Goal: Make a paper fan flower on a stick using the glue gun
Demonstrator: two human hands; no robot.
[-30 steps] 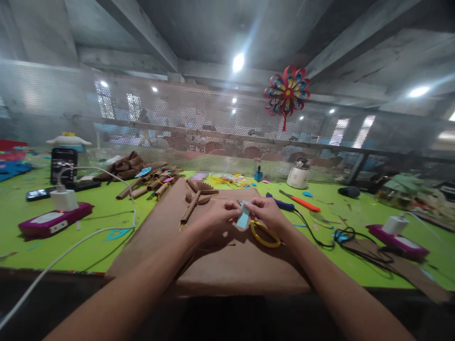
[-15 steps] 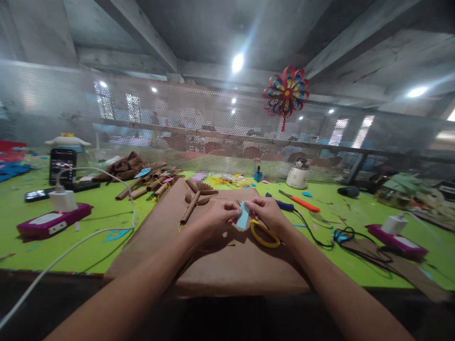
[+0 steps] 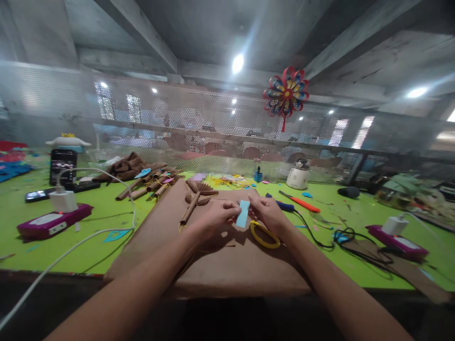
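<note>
A small piece of light blue paper (image 3: 243,214) is held upright between my hands above a brown paper sheet (image 3: 234,270). My left hand (image 3: 222,215) pinches its left edge between thumb and fingers. At the right edge are the curled fingers of my right hand (image 3: 268,213); its thumb sits just off the paper's upper corner, and some fingertips are hidden. Below my right hand lie scissors with yellow handles (image 3: 265,236), their blades mostly covered. A brown paper piece with a rolled stem and pleated fan (image 3: 194,201) rests left of my hands.
Rolled brown paper stems (image 3: 152,182) with yellow ties lie back left. A blue-handled corded tool (image 3: 284,205) and an orange cutter (image 3: 305,203) are right. Purple power strips (image 3: 55,221) stand at both sides, a white cable (image 3: 133,203) crossing the left. A white bottle (image 3: 297,176) stands behind.
The right thumb has drawn back from the face of the light blue paper, so more of its upper right corner shows. The left hand has barely moved.
</note>
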